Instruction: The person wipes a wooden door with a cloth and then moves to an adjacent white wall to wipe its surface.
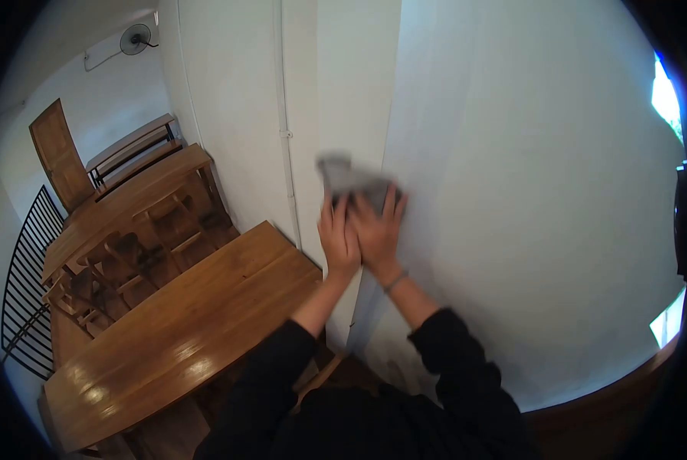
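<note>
A grey cloth (356, 178), blurred by motion, lies against the pale wall (359, 92) near a vertical corner edge. My left hand (339, 239) presses on the lower left part of the cloth, its fingers pointing up. Close beside it, touching or slightly overlapping, my right hand (377, 236) holds the cloth's lower right part. Both arms are stretched forward in dark sleeves, and a thin band (395, 281) circles the right wrist. The cloth partly hides the fingertips.
A long glossy wooden table (182, 337) stands at lower left, close to the wall. Behind it are wooden chairs (167, 222), another table (144, 180), a black railing (29, 276) and a wooden door (56, 153). A conduit (285, 115) runs down the wall; a fan (136, 39) hangs far off.
</note>
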{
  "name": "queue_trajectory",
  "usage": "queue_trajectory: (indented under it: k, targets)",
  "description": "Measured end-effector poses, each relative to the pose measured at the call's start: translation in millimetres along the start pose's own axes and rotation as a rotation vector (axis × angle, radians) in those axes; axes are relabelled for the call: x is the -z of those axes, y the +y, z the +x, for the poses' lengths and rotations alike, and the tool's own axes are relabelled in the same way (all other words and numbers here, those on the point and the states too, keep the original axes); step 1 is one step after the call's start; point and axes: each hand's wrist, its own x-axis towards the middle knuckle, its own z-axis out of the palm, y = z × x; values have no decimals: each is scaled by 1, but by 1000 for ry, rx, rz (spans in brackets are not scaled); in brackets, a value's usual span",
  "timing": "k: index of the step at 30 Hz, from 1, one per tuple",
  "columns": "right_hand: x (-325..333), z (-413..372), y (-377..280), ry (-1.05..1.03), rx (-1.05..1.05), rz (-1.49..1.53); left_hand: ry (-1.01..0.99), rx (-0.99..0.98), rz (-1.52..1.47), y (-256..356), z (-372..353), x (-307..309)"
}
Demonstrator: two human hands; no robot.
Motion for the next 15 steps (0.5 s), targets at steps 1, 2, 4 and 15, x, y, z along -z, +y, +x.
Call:
queue_trajectory:
  k: [1, 2, 4, 15]
  targets:
    - [14, 56, 0, 110, -1, -43, 6, -72, -69, 26, 53, 4]
    - [31, 111, 2, 164, 20, -101, -10, -204, -181, 45, 103, 8]
    - [55, 210, 12, 335, 110, -280, 41, -335, -302, 70, 182, 4]
    - [81, 310, -11, 9, 161, -845, 95, -148, -372, 64, 275, -1]
